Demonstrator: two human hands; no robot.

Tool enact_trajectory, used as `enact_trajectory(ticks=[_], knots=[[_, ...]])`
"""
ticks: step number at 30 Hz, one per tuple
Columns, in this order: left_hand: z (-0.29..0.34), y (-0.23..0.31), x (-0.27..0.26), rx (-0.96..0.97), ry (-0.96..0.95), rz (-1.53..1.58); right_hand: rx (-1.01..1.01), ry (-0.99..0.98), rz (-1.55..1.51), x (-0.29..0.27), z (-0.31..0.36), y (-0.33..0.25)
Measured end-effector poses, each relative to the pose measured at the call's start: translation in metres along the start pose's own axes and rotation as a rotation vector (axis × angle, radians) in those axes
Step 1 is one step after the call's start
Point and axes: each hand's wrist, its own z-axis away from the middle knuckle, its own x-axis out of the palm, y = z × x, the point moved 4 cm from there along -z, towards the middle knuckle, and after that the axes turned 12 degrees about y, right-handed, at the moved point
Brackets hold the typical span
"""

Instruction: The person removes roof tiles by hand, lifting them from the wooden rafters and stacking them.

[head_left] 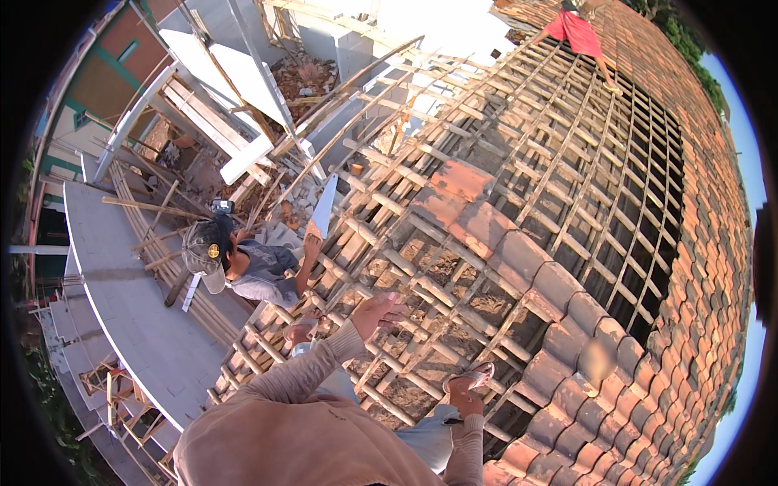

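Note:
My left hand reaches out over the bamboo roof battens, its fingers stretched out and nothing seen in it. My right hand is low beside my sandalled foot; its fingers cannot be made out. Both my feet rest on the lattice, the other sandal being close to my left forearm. Just left of me, a person in a dark cap holds up a handsaw with a pale blade. A row of clay roof tiles lies across the battens ahead.
Tiled roofing slopes away at the right. Dark gaps show between the battens. Below on the left are a grey flat slab, bamboo poles and rubble. Another person in red is at the far top of the roof.

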Motion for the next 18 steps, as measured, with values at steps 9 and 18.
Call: enact_trajectory(ticks=[9,18], knots=[[-0.006,0.004,-0.021,-0.007,0.085,0.005,-0.012,-0.007,0.112,0.021,0.007,-0.041],[-0.035,-0.03,0.07,-0.095,-0.058,-0.226,0.385,0.35,-0.087,-0.077,-0.03,0.002]])
